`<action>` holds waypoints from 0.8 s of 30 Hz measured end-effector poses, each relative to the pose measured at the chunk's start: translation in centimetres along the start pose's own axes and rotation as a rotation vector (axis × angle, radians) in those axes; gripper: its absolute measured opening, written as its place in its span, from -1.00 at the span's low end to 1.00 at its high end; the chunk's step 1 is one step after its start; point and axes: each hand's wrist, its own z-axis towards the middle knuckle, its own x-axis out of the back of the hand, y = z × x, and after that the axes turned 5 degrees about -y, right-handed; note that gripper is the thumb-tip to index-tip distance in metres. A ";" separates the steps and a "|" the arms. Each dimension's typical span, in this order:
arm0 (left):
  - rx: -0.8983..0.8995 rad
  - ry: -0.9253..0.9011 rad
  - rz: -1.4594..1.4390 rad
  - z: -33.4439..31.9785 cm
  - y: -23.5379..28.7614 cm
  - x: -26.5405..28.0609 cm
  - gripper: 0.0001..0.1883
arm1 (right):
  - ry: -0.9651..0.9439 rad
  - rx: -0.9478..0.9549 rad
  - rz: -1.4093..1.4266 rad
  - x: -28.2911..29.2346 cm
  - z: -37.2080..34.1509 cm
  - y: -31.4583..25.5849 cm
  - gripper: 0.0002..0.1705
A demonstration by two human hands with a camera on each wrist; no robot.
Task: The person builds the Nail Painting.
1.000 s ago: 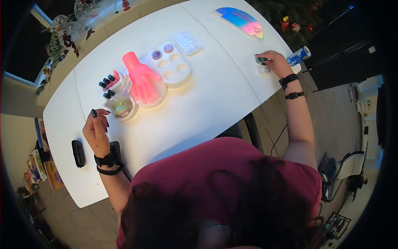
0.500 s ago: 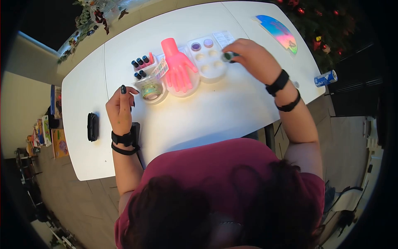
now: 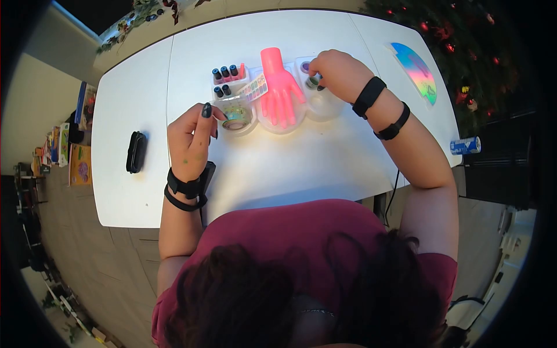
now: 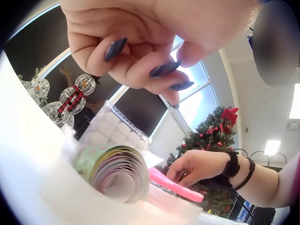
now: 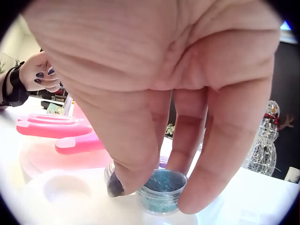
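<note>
My right hand (image 3: 342, 75) pinches a small clear pot of teal glitter (image 5: 162, 199) between thumb and fingers, down at the white tray with round wells (image 3: 325, 110). A purple pot (image 3: 306, 68) sits in that tray. Beside it, a pink model hand (image 3: 281, 90) lies palm down on a white base. My left hand (image 3: 190, 139) hovers left of a roll of patterned strip (image 4: 123, 176), its fingers loosely curled with nothing in them. Dark-capped nail polish bottles (image 3: 225, 74) stand behind the roll, and a sticker sheet (image 3: 255, 87) leans by the model hand.
A black case (image 3: 136, 152) lies on the table's left side. A blue can (image 3: 465, 145) is at the right edge, and a shiny rainbow card (image 3: 415, 72) lies at the far right. Behind that corner stands a decorated Christmas tree (image 3: 464, 58).
My right hand has carried the glitter pot from the table's right end, by the can, leftward to the welled tray. My left hand stays beside the roll. The head view has shifted.
</note>
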 end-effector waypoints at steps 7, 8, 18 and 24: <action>-0.013 -0.012 -0.030 0.3 -1.0 -0.6 -0.47 | 0.080 0.122 0.097 -1.0 -0.8 -0.2 -0.67; -0.011 -0.013 -0.030 0.3 -1.3 -0.5 -0.47 | 0.086 0.113 0.079 -1.0 -0.9 -0.2 -0.68; 0.049 0.026 -0.042 0.2 -2.4 0.3 -0.43 | 0.139 0.090 -0.134 -0.6 -0.5 -0.4 -0.66; 0.043 0.028 -0.022 0.2 -2.3 0.5 -0.43 | 0.150 0.096 -0.030 -0.4 -0.7 -0.3 -0.70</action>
